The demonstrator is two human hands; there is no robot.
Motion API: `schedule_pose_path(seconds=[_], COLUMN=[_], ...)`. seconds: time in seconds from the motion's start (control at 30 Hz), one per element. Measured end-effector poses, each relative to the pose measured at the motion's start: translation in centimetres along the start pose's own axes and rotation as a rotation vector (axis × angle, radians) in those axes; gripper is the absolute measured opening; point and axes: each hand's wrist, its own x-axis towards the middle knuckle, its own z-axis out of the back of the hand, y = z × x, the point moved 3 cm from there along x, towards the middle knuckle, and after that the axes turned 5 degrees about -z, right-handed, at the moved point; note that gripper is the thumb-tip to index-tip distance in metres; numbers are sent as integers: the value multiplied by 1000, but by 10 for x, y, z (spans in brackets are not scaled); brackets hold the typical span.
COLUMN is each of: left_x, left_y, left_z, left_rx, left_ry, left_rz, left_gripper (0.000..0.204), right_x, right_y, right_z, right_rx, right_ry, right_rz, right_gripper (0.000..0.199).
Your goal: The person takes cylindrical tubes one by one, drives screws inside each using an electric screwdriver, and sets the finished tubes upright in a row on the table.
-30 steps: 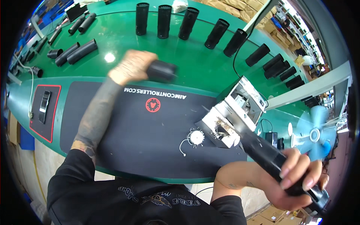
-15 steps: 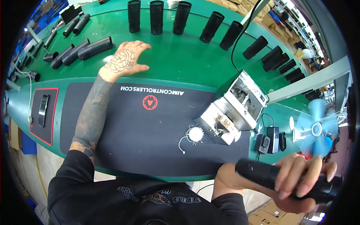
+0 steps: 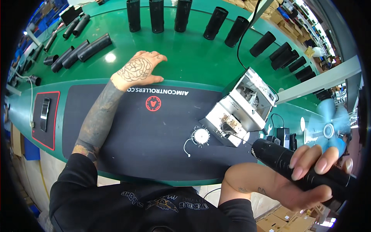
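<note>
My right hand (image 3: 313,170) is wrapped round a black electric screwdriver (image 3: 272,152) at the lower right. Its thin bit points left toward the front of a silver screw feeder (image 3: 247,104); whether the tip touches it I cannot tell. Left of the feeder, a round white motor-like part (image 3: 201,136) with a short white cable lies on the dark mat (image 3: 154,143). My left hand (image 3: 141,69) is open and empty, fingers spread, over the green table just beyond the mat's far edge.
Black tubes (image 3: 157,15) stand in a curved row at the back; more lie at the far left (image 3: 94,47). A phone (image 3: 45,114) rests on a red-edged pad. A spinning blue fan (image 3: 328,129) and a grey post (image 3: 320,79) stand at the right.
My right hand has brought the screwdriver up and its bit toward the screw feeder. My left hand has shifted right and slightly nearer. The motor-like part stays put.
</note>
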Motion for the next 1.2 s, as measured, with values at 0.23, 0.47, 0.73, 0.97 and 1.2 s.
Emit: schedule_pose_path(seconds=[0.23,0.47,0.73,0.97,1.2], left_x=[-3,-5,-7,-11,-2], left_y=[-3,-2,8,16,42], left_z=[3,5,0,4,23], left_rx=[-17,-18,-31,-53,-210], left_ry=[-25,29,12,61,-310], left_rz=[-29,2,-30,15,118], left_gripper=[49,51,50,51,69], right_x=[2,-5,-2,3,26], right_y=[-2,-5,-4,-6,18], right_z=[12,11,20,14,6], right_rx=[317,477,491,468,525], right_ry=[19,-61,-37,-8,93], right_rz=[-228,-173,-161,-158,-346], right_gripper=[43,47,48,44,48])
